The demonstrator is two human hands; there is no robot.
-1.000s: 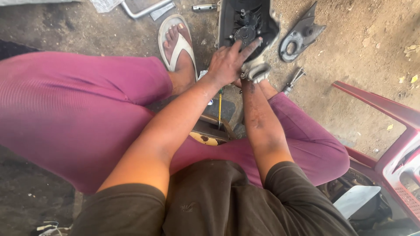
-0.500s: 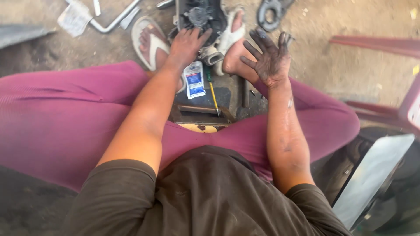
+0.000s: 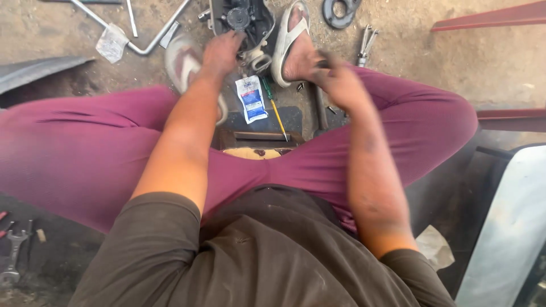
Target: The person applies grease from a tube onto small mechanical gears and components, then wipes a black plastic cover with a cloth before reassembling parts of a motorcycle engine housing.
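A black metal engine part (image 3: 242, 17) sits on the dirt between my two sandalled feet. My left hand (image 3: 219, 54) is laid over its near edge, fingers curled on it. Greasy and blurred with motion, my right hand (image 3: 341, 82) hangs over my right knee, close to my right foot (image 3: 293, 45). Its fingers look curled, and I cannot tell whether anything is in them. A white and blue sachet (image 3: 251, 98) and a yellow-shafted screwdriver (image 3: 276, 111) lie on a dark board between my shins.
A bent metal rod (image 3: 142, 40) lies far left, a dark ring-shaped part (image 3: 340, 11) and a plier-like tool (image 3: 365, 42) far right. A red plastic chair (image 3: 495, 17) stands at right, above a pale panel (image 3: 506, 227). A wrench (image 3: 11, 256) lies bottom left.
My right hand, raised with fingers spread half a second ago, has dropped towards my right knee. My left hand stays on the black part. The camera has shifted.
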